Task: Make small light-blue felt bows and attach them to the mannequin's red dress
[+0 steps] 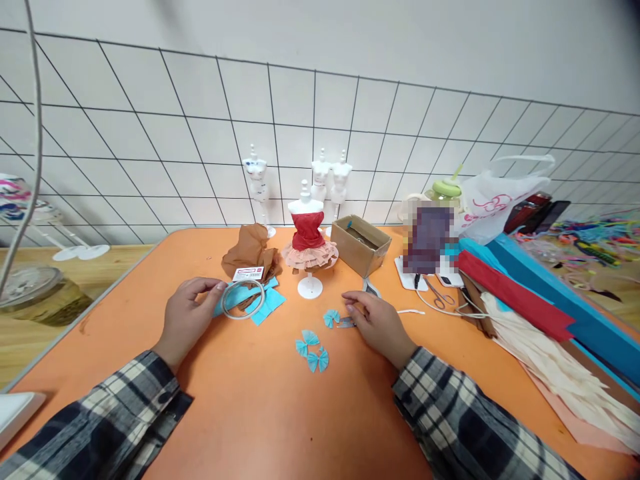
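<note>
My left hand is closed, thumb and forefinger pinching the edge of a thin white ring, which resembles a narrow tape roll. Beneath the ring lie pieces of blue crepe paper. My right hand rests low over the table with its fingers curved and a little apart; a metal tool partly shows under them, its kind unclear. Just left of those fingertips is a small pleated blue paper bow. More pleated blue pieces lie nearer me. A small dress form in a red bodice and ruffled pink skirt stands upright behind.
Crumpled brown paper and a small label card lie behind the ring. An open cardboard box stands right of the dress form. Bare white dress forms line the wall. Scissors, cables and crepe paper strips occupy the right side.
</note>
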`<state>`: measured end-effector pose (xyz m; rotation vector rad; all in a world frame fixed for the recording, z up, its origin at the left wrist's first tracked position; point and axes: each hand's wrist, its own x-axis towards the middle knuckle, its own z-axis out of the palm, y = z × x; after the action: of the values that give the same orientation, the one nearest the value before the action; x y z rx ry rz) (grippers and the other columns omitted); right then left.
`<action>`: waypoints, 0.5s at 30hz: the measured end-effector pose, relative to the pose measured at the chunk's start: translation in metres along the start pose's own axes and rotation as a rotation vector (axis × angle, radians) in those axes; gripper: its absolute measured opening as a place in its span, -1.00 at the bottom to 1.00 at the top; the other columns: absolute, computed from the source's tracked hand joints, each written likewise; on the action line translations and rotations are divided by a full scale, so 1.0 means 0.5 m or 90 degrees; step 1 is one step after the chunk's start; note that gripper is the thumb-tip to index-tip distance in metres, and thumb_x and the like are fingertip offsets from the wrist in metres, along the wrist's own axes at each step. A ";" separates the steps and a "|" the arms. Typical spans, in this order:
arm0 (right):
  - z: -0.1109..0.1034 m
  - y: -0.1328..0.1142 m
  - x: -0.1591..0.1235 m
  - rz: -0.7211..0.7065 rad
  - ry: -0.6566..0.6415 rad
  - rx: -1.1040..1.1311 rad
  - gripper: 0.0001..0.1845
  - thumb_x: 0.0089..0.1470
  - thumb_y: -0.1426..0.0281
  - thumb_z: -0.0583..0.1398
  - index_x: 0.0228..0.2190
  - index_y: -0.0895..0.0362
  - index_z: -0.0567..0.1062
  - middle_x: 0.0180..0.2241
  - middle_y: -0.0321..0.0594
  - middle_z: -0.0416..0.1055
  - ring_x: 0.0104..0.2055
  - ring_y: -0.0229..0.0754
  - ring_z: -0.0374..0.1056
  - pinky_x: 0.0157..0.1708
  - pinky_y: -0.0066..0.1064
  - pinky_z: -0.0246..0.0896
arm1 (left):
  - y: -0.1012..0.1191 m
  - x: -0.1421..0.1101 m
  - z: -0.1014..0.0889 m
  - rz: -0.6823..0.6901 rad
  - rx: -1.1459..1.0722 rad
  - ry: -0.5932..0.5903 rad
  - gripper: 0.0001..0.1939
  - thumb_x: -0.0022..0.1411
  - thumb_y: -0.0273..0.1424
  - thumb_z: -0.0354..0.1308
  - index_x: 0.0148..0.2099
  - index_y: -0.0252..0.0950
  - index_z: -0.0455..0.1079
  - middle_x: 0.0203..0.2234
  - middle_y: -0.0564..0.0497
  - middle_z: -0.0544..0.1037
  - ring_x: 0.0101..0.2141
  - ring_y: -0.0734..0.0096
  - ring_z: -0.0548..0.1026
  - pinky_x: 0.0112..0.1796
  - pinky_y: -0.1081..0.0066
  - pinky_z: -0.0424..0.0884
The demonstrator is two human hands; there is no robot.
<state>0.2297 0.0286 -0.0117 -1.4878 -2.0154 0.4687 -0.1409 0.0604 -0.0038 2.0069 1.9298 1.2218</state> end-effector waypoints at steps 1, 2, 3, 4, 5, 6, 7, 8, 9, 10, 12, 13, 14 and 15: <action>-0.008 0.005 -0.003 -0.013 0.001 -0.026 -0.70 0.20 0.37 0.08 -0.06 0.09 0.47 -0.09 -0.17 0.51 -0.05 -0.12 0.39 -0.10 -0.30 0.22 | -0.010 0.007 -0.001 -0.004 0.007 0.014 -0.76 0.23 -0.18 0.09 -0.30 -0.21 0.45 -0.31 -0.01 0.57 -0.23 0.19 0.48 -0.18 0.29 0.33; -0.016 0.010 -0.007 -0.023 -0.011 -0.056 -0.71 0.19 0.37 0.10 -0.07 0.09 0.49 -0.11 -0.16 0.52 -0.07 -0.10 0.38 -0.11 -0.29 0.21 | -0.020 0.015 -0.001 -0.003 0.015 0.029 -0.76 0.23 -0.17 0.09 -0.30 -0.21 0.46 -0.31 -0.01 0.57 -0.22 0.19 0.48 -0.17 0.29 0.33; -0.024 0.014 -0.010 -0.033 -0.033 -0.088 -0.72 0.18 0.36 0.12 -0.10 0.08 0.51 -0.15 -0.16 0.53 -0.09 -0.08 0.37 -0.13 -0.27 0.21 | -0.031 0.023 0.000 -0.002 0.023 0.037 -0.75 0.22 -0.16 0.10 -0.30 -0.21 0.46 -0.31 -0.01 0.57 -0.22 0.19 0.48 -0.17 0.29 0.33; -0.031 0.018 -0.012 -0.043 -0.059 -0.115 -0.75 0.17 0.36 0.13 -0.14 0.08 0.54 -0.18 -0.16 0.53 -0.11 -0.07 0.36 -0.16 -0.27 0.20 | -0.041 0.033 0.001 -0.006 0.033 0.050 -0.74 0.21 -0.15 0.09 -0.30 -0.22 0.46 -0.31 -0.02 0.57 -0.22 0.19 0.48 -0.17 0.30 0.33; -0.037 0.020 -0.014 -0.054 -0.083 -0.136 -0.77 0.17 0.35 0.14 -0.18 0.07 0.56 -0.21 -0.15 0.54 -0.13 -0.06 0.35 -0.17 -0.27 0.19 | -0.051 0.042 0.002 -0.013 0.042 0.060 -0.73 0.21 -0.15 0.09 -0.30 -0.22 0.46 -0.31 -0.02 0.57 -0.23 0.19 0.48 -0.18 0.30 0.33; -0.042 0.021 -0.015 -0.061 -0.102 -0.151 -0.78 0.18 0.35 0.14 -0.22 0.07 0.58 -0.23 -0.15 0.53 -0.14 -0.06 0.34 -0.18 -0.27 0.18 | -0.059 0.052 0.003 -0.018 0.051 0.069 -0.72 0.21 -0.14 0.09 -0.30 -0.23 0.46 -0.31 -0.03 0.57 -0.24 0.19 0.48 -0.18 0.30 0.33; -0.047 0.022 -0.016 -0.063 -0.114 -0.160 -0.78 0.19 0.35 0.13 -0.25 0.08 0.59 -0.25 -0.15 0.53 -0.15 -0.07 0.33 -0.19 -0.28 0.17 | -0.066 0.061 0.003 -0.017 0.057 0.074 -0.72 0.21 -0.14 0.08 -0.29 -0.23 0.46 -0.31 -0.03 0.57 -0.24 0.19 0.48 -0.19 0.30 0.33; -0.051 0.022 -0.016 -0.059 -0.119 -0.167 -0.79 0.19 0.35 0.13 -0.27 0.08 0.59 -0.27 -0.14 0.53 -0.16 -0.07 0.33 -0.19 -0.28 0.16 | -0.070 0.069 0.002 -0.004 0.060 0.071 -0.72 0.21 -0.14 0.08 -0.29 -0.24 0.46 -0.31 -0.04 0.57 -0.24 0.19 0.48 -0.18 0.30 0.33; -0.054 0.022 -0.016 -0.047 -0.122 -0.170 -0.80 0.19 0.35 0.14 -0.29 0.08 0.59 -0.29 -0.15 0.52 -0.17 -0.08 0.33 -0.20 -0.29 0.16 | -0.071 0.075 0.000 0.023 0.059 0.064 -0.72 0.22 -0.16 0.07 -0.29 -0.24 0.45 -0.30 -0.05 0.57 -0.23 0.19 0.47 -0.17 0.29 0.33; -0.058 0.022 -0.016 -0.032 -0.123 -0.169 -0.82 0.17 0.36 0.16 -0.30 0.08 0.59 -0.31 -0.15 0.51 -0.18 -0.08 0.33 -0.21 -0.30 0.15 | -0.070 0.078 -0.004 0.065 0.056 0.050 -0.73 0.23 -0.18 0.06 -0.30 -0.25 0.44 -0.31 -0.05 0.56 -0.23 0.19 0.47 -0.15 0.28 0.32; -0.064 0.023 -0.017 -0.007 -0.133 -0.156 -0.86 0.13 0.38 0.20 -0.30 0.06 0.58 -0.32 -0.17 0.50 -0.19 -0.10 0.34 -0.22 -0.32 0.15 | -0.055 0.076 -0.013 0.189 0.041 0.006 -0.75 0.23 -0.22 0.05 -0.36 -0.26 0.42 -0.38 -0.05 0.54 -0.27 0.19 0.45 -0.13 0.24 0.31; -0.067 0.025 -0.017 0.000 -0.140 -0.146 -0.87 0.12 0.39 0.21 -0.30 0.06 0.58 -0.33 -0.18 0.50 -0.20 -0.11 0.34 -0.23 -0.33 0.15 | -0.043 0.071 -0.018 0.263 0.035 -0.035 -0.76 0.22 -0.24 0.06 -0.39 -0.26 0.40 -0.42 -0.04 0.53 -0.29 0.20 0.44 -0.14 0.23 0.31; -0.070 0.027 -0.017 0.003 -0.147 -0.137 -0.87 0.11 0.40 0.21 -0.30 0.05 0.59 -0.33 -0.19 0.49 -0.20 -0.12 0.35 -0.23 -0.34 0.15 | -0.028 0.063 -0.021 0.346 0.026 -0.080 -0.77 0.19 -0.23 0.10 -0.43 -0.25 0.40 -0.44 -0.04 0.52 -0.32 0.21 0.43 -0.16 0.22 0.31; -0.072 0.030 -0.018 0.004 -0.151 -0.131 -0.86 0.11 0.41 0.20 -0.30 0.05 0.58 -0.34 -0.19 0.49 -0.20 -0.12 0.35 -0.23 -0.34 0.15 | -0.010 0.053 -0.022 0.419 0.023 -0.147 -0.79 0.15 -0.21 0.15 -0.40 -0.23 0.42 -0.42 -0.05 0.54 -0.31 0.21 0.43 -0.17 0.22 0.32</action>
<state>0.2657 0.0227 0.0046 -1.6244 -2.3036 0.4711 -0.1547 0.0797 0.0130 2.7718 1.2256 0.9803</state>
